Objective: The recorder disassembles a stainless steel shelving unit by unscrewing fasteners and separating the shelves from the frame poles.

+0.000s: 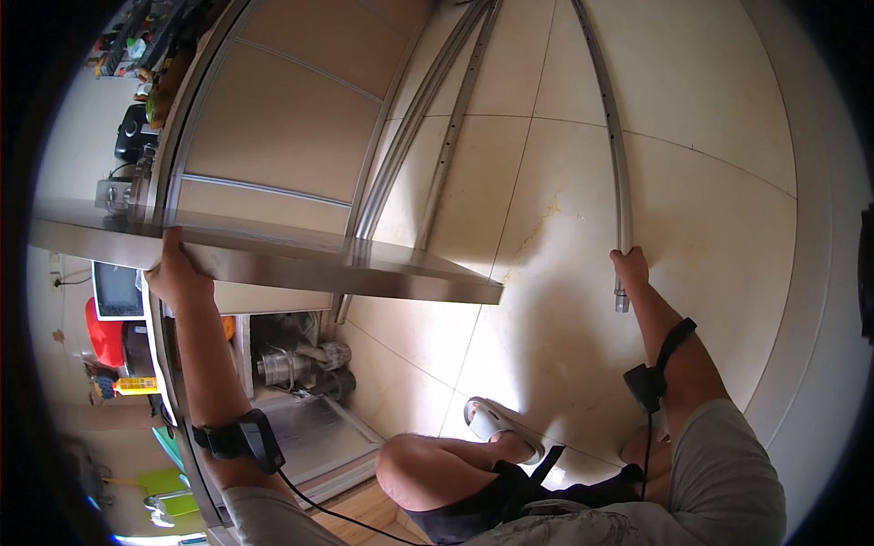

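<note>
My left hand (182, 278) is closed on the near edge of a steel panel (355, 278), one digit laid over the lip; I cannot tell how the rest of its fingers sit underneath. The panel reaches out on both sides of that hand, its longer part running rightward into the space between my hands and its corner ending short of my right hand (630, 266). That right hand is wrapped around a metal rod (608, 109) near its close end: a short stub with a fitting (622, 302) pokes out on my side of the fist, and the long, holed part runs away beyond it. Whether the rod touches the floor (719, 246) there, I cannot tell. Past the panel, between my hands, lie more poles (451, 141), their near ends partly hidden by it. Cabinet doors (291, 105) stand beyond my left hand, and to the right of my left forearm an open cupboard shows pipes (287, 367). Nearer me than either hand, between my forearms, is my sandal (492, 420).
</note>
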Available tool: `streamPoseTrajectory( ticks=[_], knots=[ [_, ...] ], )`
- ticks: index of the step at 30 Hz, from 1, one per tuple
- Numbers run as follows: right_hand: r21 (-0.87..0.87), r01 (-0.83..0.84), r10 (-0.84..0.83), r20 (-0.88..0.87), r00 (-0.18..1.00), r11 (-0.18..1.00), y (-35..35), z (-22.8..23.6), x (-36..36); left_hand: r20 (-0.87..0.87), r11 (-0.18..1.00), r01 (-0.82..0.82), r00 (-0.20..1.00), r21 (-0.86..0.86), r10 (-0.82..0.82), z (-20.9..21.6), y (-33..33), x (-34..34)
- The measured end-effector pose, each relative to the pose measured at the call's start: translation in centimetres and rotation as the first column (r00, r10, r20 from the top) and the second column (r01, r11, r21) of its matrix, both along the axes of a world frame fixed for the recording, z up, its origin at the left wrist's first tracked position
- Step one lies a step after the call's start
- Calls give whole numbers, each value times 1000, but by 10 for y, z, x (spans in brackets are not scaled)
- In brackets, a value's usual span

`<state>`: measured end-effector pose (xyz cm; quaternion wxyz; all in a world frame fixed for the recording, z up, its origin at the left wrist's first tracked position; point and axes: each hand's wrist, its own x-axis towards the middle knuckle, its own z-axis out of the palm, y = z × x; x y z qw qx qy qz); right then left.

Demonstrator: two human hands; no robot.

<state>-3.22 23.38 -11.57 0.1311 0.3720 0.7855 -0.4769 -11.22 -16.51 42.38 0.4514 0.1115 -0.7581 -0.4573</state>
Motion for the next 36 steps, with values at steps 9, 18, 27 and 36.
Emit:
streamPoseTrajectory(
  ticks=[9, 18, 27, 36],
  knots=[
    [-146, 17, -21, -24, 999, 989, 7, 37, -1, -25, 996, 73, 997, 48, -72, 10, 19, 23],
    [-238, 61, -97, -141, 985, 969, 18, -8, 8, -97, 987, 145, 986, 73, -138, 3, 66, 39],
    [-741, 162, -150, 84, 985, 652, 49, 79, 24, -143, 963, 208, 972, 168, -186, 3, 146, 44],
    [-773, 80, -75, 43, 996, 629, 66, 29, 56, -224, 850, 486, 868, 202, -443, -12, 183, 56]
  ],
)
